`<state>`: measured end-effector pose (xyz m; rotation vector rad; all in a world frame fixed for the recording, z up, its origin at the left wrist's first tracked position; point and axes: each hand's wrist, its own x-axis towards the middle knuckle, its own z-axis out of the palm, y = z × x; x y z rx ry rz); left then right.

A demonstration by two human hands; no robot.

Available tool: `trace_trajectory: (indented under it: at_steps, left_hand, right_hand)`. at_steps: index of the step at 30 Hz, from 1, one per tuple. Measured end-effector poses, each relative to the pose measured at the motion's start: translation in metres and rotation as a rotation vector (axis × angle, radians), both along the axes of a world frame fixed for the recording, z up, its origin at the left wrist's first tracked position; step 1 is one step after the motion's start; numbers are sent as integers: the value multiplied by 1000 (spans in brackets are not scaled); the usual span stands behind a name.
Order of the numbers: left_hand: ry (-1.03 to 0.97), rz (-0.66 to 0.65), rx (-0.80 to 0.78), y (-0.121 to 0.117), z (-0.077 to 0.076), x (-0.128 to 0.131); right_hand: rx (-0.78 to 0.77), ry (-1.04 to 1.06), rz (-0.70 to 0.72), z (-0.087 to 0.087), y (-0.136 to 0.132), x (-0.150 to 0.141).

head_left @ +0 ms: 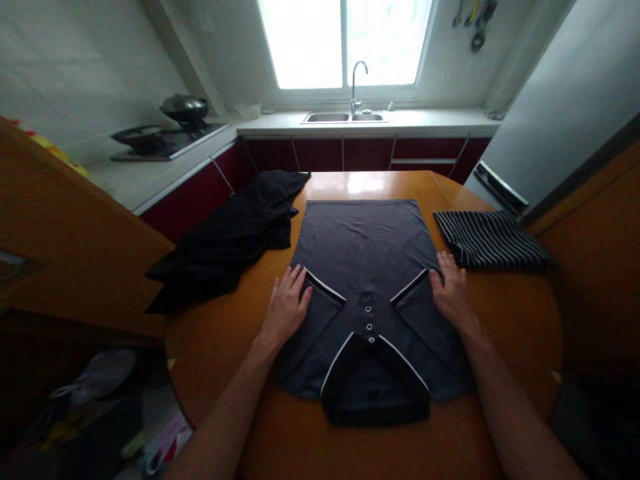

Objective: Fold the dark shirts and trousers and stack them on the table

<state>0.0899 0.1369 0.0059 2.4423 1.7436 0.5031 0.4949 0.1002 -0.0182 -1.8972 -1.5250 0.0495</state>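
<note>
A grey polo shirt (367,253) lies spread on the wooden table (505,313), its black, white-edged collar (377,407) nearest me. Both short sleeves are folded inward over the front, their dark, white-trimmed cuffs slanting toward the button placket (369,317). My left hand (289,300) rests flat at the shirt's left edge beside one cuff, fingers stretched out. Opposite it, my right hand (451,287) lies at the right edge by the other cuff, fingers also extended. Neither hand grips the cloth.
Black garments (235,233) lie in a loose heap at the table's left. A folded striped cloth (490,239) sits on the right. Beyond are a counter with a sink (327,118), a stove with pans (137,137) and a large pale panel (555,100).
</note>
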Motion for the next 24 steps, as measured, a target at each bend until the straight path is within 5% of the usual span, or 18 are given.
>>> trace_trajectory:
  at_steps: [4, 8, 16, 24]
  left_hand:
    - [-17, 46, -9, 14, -12, -11]
    - [-47, 55, 11, 18, -21, -11]
    - [-40, 62, 13, 20, -22, -10]
    - [-52, 68, 20, 19, -21, -9]
  right_hand:
    - [286, 261, -295, 4, 1, 35]
    - [339, 337, -397, 2, -2, 57]
    - [-34, 191, -91, -6, -6, 54]
    - [-157, -29, -75, -8, -13, 55]
